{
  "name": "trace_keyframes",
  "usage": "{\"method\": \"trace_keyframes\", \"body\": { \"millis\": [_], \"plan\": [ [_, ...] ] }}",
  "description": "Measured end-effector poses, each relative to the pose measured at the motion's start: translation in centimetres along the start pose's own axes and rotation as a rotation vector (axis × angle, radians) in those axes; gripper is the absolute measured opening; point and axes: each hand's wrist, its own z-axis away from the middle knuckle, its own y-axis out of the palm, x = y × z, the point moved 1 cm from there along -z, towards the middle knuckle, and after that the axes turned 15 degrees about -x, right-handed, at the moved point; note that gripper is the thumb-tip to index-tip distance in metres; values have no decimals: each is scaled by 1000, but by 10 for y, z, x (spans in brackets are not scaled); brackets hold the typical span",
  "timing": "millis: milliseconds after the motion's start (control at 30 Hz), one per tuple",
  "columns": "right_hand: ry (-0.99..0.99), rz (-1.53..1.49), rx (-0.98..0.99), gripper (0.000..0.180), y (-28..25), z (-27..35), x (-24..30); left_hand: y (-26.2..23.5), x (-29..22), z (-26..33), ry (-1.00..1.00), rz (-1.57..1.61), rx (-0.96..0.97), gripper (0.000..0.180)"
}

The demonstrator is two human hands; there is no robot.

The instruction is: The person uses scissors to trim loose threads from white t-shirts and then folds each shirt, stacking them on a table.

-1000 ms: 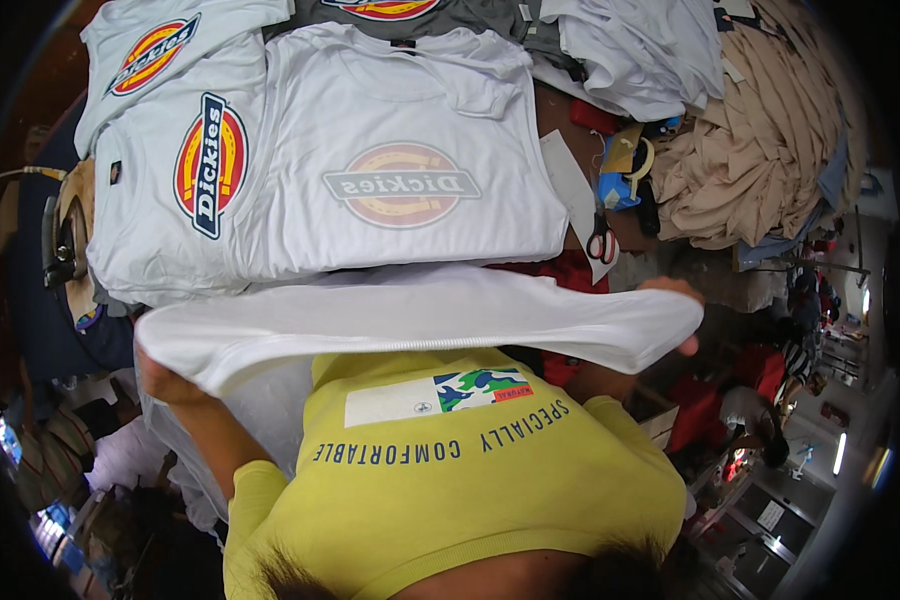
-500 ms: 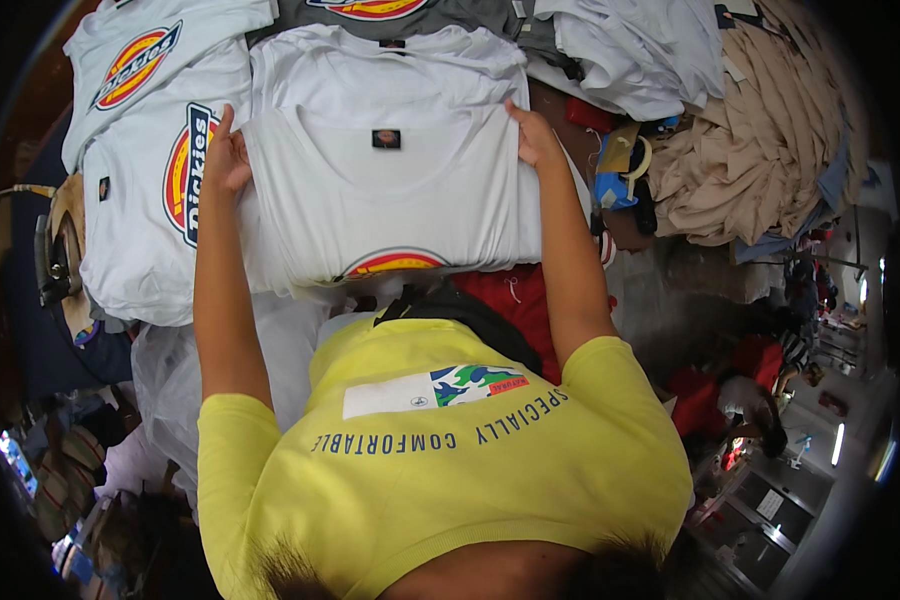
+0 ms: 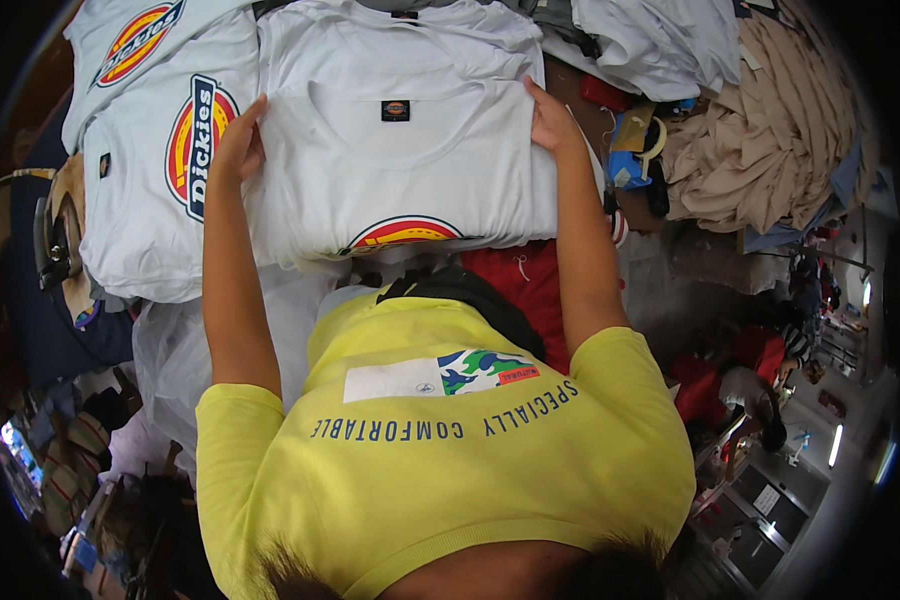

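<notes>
A white T-shirt (image 3: pixel 400 185) lies folded in front of me, its dark neck label facing up and a red, yellow and black print at the near fold. My left hand (image 3: pixel 240 145) grips its left edge, thumb along the side and fingers partly hidden by cloth. At the opposite edge, my right hand (image 3: pixel 555 120) holds the shirt near the shoulder, fingers mostly tucked out of sight. Another white T-shirt (image 3: pixel 440 45) lies just beyond it. Beside my left hand are white T-shirts (image 3: pixel 130 220) with large red, yellow and black prints.
An iron (image 3: pixel 58 240) stands at the far left. To the right are a tape roll (image 3: pixel 654 140), a blue item (image 3: pixel 625 170) and a large heap of beige cloth (image 3: pixel 770 130). Red cloth (image 3: pixel 515 290) and clear plastic (image 3: pixel 185 340) lie close to me. A person (image 3: pixel 745 400) is at lower right.
The neck opening is spread flatter and wider, and the shirt sits slightly higher in view. Both hands keep hold of its sides; the right hand has shifted a little up and right.
</notes>
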Motion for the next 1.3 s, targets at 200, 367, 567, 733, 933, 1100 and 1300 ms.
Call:
{"method": "trace_keyframes", "body": {
  "millis": [200, 367, 567, 733, 933, 1100, 1300],
  "plan": [
    [-188, 442, -45, 37, -50, 116, -14, -63, 48, 110, 507, -408, -236, 28],
    [120, 869, -176, 31, -119, 192, -80, -107, 127, 174, 210, -586, -149, 22],
    [-211, 470, -222, 35, -140, 164, -156, -110, 194, 151, 510, -358, -310, 29],
    [-202, 589, -145, 31, -136, 151, -176, -115, 202, 140, 529, -435, -291, 25],
    [-122, 729, -248, 29, -133, 159, -175, -117, 204, 152, 796, -816, -259, 31],
    [-315, 759, -214, 26, -150, 152, -177, -103, 194, 156, 961, -1160, -97, 34],
    [-377, 872, -261, 29, -169, 175, -148, -98, 200, 142, 1055, -1281, -224, 23]
  ]
}}
